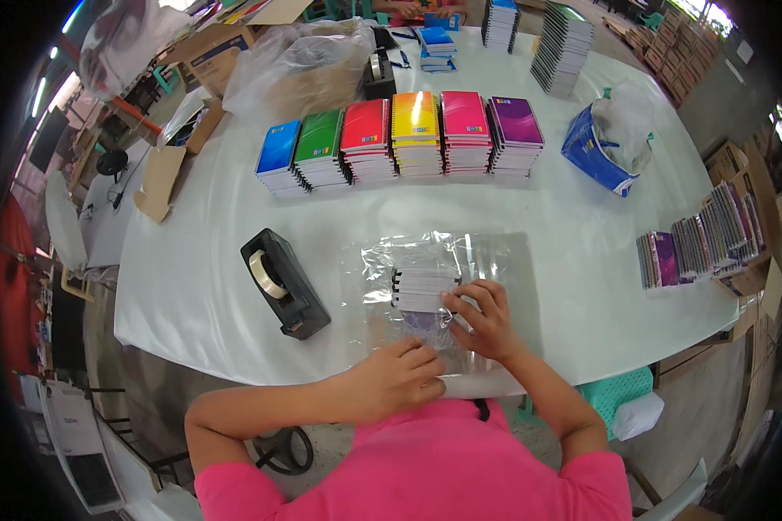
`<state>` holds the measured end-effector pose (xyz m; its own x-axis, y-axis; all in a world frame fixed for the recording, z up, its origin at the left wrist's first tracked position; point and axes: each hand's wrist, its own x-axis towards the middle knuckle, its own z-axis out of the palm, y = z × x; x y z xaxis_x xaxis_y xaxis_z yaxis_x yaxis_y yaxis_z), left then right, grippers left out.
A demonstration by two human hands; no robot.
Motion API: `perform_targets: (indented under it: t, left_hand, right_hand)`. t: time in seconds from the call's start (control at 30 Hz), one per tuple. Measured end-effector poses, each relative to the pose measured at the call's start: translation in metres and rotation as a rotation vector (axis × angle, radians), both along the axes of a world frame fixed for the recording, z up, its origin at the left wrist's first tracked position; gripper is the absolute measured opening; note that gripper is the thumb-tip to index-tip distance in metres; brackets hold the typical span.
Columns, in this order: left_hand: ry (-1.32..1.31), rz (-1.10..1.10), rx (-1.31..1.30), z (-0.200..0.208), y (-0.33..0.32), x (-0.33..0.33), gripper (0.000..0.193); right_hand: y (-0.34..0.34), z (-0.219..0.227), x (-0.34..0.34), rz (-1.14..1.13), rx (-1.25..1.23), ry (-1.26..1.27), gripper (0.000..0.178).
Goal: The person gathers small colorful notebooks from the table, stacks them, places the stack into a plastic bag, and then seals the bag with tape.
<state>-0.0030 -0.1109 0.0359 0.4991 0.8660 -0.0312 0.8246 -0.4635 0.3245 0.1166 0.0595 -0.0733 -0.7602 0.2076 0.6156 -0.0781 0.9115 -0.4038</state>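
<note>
A small stack of spiral notebooks [423,288] lies wrapped in a clear plastic bag [495,260] near the table's front edge. My right hand [482,317] presses on the stack's near right corner, fingers bent over the plastic. Just to its left, my left hand [404,375] pinches the loose near end of the bag, with a purple cover showing under the film between the two hands. Both forearms come up from the lower edge over a pink shirt.
A black tape dispenser [282,282] sits left of the bag. Six stacks of coloured notebooks [404,135] line the table's middle. A blue bag [601,143] stands at right, more notebooks [699,247] lie at the right edge, and a tall stack [560,48] stands at the back.
</note>
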Motion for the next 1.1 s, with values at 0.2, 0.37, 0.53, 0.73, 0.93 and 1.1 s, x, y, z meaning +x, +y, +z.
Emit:
perform_targets:
  t: [0.2, 0.37, 0.53, 0.73, 0.93, 1.1]
  left_hand:
    - [0.279, 0.260, 0.129, -0.003, 0.035, -0.040, 0.037]
    - [0.050, -0.330, -0.358, 0.021, 0.005, -0.004, 0.036]
    - [0.255, 0.268, 0.346, 0.019, 0.041, -0.083, 0.018]
    - [0.211, 0.027, 0.230, -0.005, 0.083, -0.075, 0.006]
    - [0.306, 0.090, 0.171, -0.006, 0.096, -0.068, 0.011]
    - [0.270, 0.260, 0.281, 0.022, 0.080, -0.079, 0.024]
  right_hand:
    - [0.003, -0.011, 0.001, 0.056, -0.084, 0.097, 0.054]
    - [0.001, -0.017, 0.007, -0.067, -0.019, 0.036, 0.055]
    - [0.001, 0.001, -0.004, 0.034, 0.188, -0.076, 0.044]
    - [-0.009, -0.002, -0.004, 0.007, 0.168, -0.125, 0.035]
    - [-0.013, -0.003, -0.007, -0.002, 0.149, -0.084, 0.029]
    - [-0.019, 0.005, -0.008, -0.094, 0.186, -0.007, 0.029]
